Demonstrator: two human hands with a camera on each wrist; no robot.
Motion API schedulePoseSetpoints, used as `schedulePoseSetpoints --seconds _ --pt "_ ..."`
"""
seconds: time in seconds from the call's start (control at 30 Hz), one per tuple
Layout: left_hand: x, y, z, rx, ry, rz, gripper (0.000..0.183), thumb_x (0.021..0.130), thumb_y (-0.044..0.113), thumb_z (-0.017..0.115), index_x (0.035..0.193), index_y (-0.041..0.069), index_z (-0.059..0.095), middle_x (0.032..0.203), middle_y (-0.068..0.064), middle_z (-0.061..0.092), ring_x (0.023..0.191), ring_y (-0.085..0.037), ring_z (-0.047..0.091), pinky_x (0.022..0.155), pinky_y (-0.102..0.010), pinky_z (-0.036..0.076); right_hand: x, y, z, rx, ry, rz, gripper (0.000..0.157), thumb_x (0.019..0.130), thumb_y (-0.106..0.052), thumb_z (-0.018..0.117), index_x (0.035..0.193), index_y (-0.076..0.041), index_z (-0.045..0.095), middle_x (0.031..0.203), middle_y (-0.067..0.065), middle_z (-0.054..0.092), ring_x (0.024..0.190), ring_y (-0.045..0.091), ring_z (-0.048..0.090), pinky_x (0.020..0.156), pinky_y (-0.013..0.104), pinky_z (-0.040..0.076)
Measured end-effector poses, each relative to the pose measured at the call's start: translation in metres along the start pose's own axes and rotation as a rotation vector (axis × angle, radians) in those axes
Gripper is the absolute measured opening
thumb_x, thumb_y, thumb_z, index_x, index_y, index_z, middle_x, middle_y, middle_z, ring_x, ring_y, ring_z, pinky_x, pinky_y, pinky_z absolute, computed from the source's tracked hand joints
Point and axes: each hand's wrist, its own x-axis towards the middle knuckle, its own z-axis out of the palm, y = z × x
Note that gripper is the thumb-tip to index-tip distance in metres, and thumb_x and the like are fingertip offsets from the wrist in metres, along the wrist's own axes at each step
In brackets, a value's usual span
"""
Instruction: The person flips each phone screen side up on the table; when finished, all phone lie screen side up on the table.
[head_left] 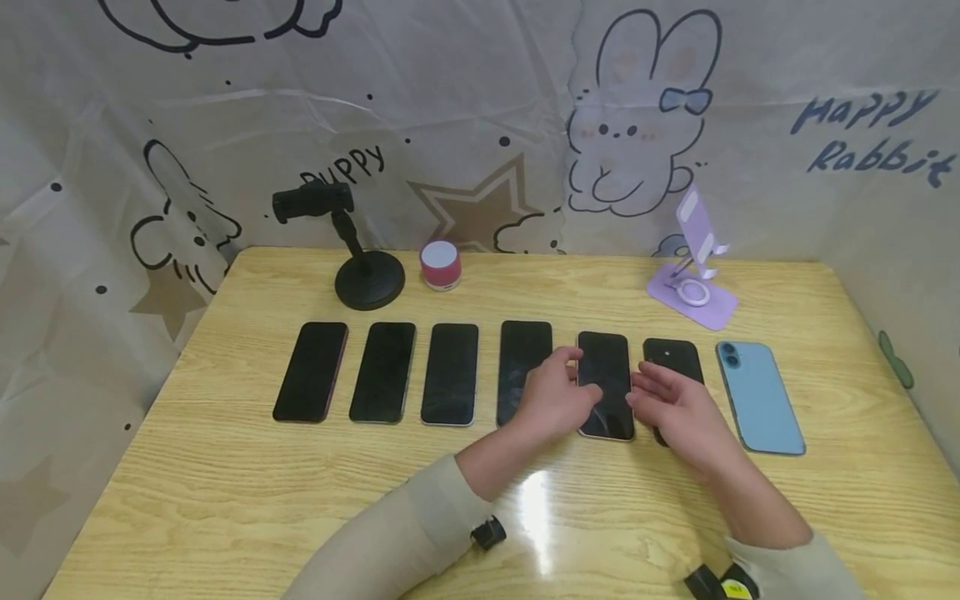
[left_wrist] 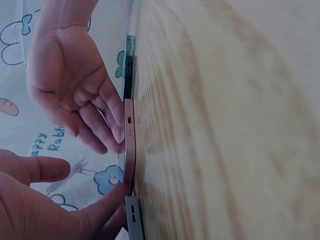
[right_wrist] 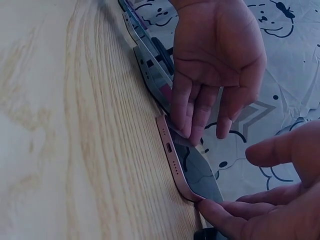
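Observation:
A smartphone with a dark screen (head_left: 611, 362) and a pink frame (left_wrist: 129, 142) lies face up, right of the middle of the row. My left hand (head_left: 553, 397) touches its left long edge with the fingers, while the thumb hovers over the screen. At the opposite edge, the fingertips of my right hand (head_left: 686, 415) touch the pink phone (right_wrist: 173, 155), the thumb held apart. Neither hand curls round it. Under the left hand, another dark-screened phone (head_left: 523, 350) is partly covered. A black phone (head_left: 675, 354), back up, is partly hidden by the right hand.
A light blue phone (head_left: 763, 404) lies back up at the right end. Three dark phones, including the leftmost phone (head_left: 311, 371), continue the row leftward. Behind stand a black phone holder (head_left: 367, 283), a small pink-and-white cylinder (head_left: 441, 268) and a purple folding stand (head_left: 697, 237).

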Motion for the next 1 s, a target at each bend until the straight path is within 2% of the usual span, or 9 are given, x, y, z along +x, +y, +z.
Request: schedulePoseSetpoints --seconds 0.3,0.4,0.47,0.5,0.63,0.73,0.8,0.93,1.0 --pt "-0.003 0.001 0.001 0.021 -0.007 0.028 0.053 0.09 0.016 0.07 0.14 0.013 0.054 0.129 -0.011 0.061 0.116 -0.023 0.057 0.088 -0.039 0.051 0.0 0.0 0.0 -0.012 -0.005 -0.008 0.066 0.102 -0.009 0.057 0.153 0.012 0.021 0.151 0.031 0.035 0.138 0.041 0.037 0.096 0.029 0.047" --pt "-0.005 0.001 0.001 0.044 -0.014 0.047 0.054 0.09 0.016 0.07 0.141 0.013 0.052 0.128 -0.011 0.061 0.104 -0.021 0.061 0.085 -0.038 0.051 -0.002 0.001 -0.002 -0.063 0.015 -0.036 0.065 0.102 -0.011 0.058 0.152 0.012 0.023 0.149 0.03 0.039 0.136 0.041 0.04 0.096 0.03 0.047" --pt "-0.008 0.002 0.003 0.051 -0.016 0.071 0.055 0.091 0.015 0.069 0.142 0.012 0.051 0.132 -0.011 0.06 0.088 -0.024 0.064 0.081 -0.038 0.051 -0.005 0.002 -0.007 -0.112 0.04 -0.061 0.064 0.102 -0.013 0.058 0.152 0.011 0.027 0.147 0.029 0.043 0.134 0.04 0.044 0.095 0.025 0.047" --pt "-0.009 0.003 0.004 0.055 -0.011 0.087 0.055 0.09 0.015 0.069 0.142 0.012 0.051 0.133 -0.011 0.06 0.085 -0.023 0.064 0.08 -0.037 0.05 -0.006 0.003 -0.011 -0.139 0.056 -0.075 0.063 0.102 -0.015 0.059 0.151 0.01 0.028 0.146 0.028 0.045 0.132 0.04 0.045 0.094 0.022 0.047" --pt "-0.014 0.01 0.014 0.033 0.033 0.149 0.052 0.089 0.012 0.07 0.139 0.012 0.056 0.132 -0.008 0.061 0.095 -0.02 0.064 0.084 -0.034 0.05 -0.012 0.009 -0.028 -0.219 0.109 -0.112 0.063 0.102 -0.019 0.059 0.151 0.008 0.031 0.144 0.026 0.047 0.131 0.041 0.046 0.085 0.008 0.041" --pt "-0.015 0.017 0.024 -0.021 0.04 0.166 0.047 0.087 0.01 0.071 0.133 0.011 0.061 0.123 -0.003 0.064 0.112 -0.014 0.059 0.087 -0.03 0.049 -0.016 0.014 -0.041 -0.271 0.134 -0.126 0.064 0.102 -0.023 0.06 0.151 0.007 0.033 0.144 0.027 0.047 0.13 0.043 0.045 0.083 0.007 0.039" --pt "-0.016 0.021 0.031 -0.07 0.007 0.159 0.045 0.087 0.01 0.072 0.131 0.011 0.062 0.118 0.0 0.065 0.11 -0.013 0.06 0.086 -0.028 0.05 -0.018 0.017 -0.05 -0.312 0.145 -0.122 0.064 0.102 -0.025 0.061 0.152 0.005 0.034 0.144 0.027 0.047 0.13 0.044 0.045 0.083 0.01 0.04" --pt "-0.016 0.027 0.045 -0.114 -0.079 0.155 0.047 0.086 0.013 0.074 0.131 0.013 0.063 0.119 0.007 0.065 0.112 -0.008 0.059 0.088 -0.023 0.048 -0.023 0.024 -0.064 -0.339 0.14 -0.101 0.065 0.101 -0.026 0.062 0.153 0.001 0.034 0.147 0.028 0.043 0.131 0.048 0.041 0.099 0.042 0.045" --pt "-0.016 0.029 0.051 -0.117 -0.111 0.156 0.051 0.085 0.013 0.075 0.134 0.015 0.062 0.125 0.009 0.063 0.117 -0.007 0.056 0.092 -0.023 0.046 -0.025 0.027 -0.068 -0.33 0.124 -0.097 0.066 0.101 -0.026 0.062 0.154 -0.001 0.033 0.15 0.027 0.04 0.133 0.049 0.039 0.101 0.043 0.043"
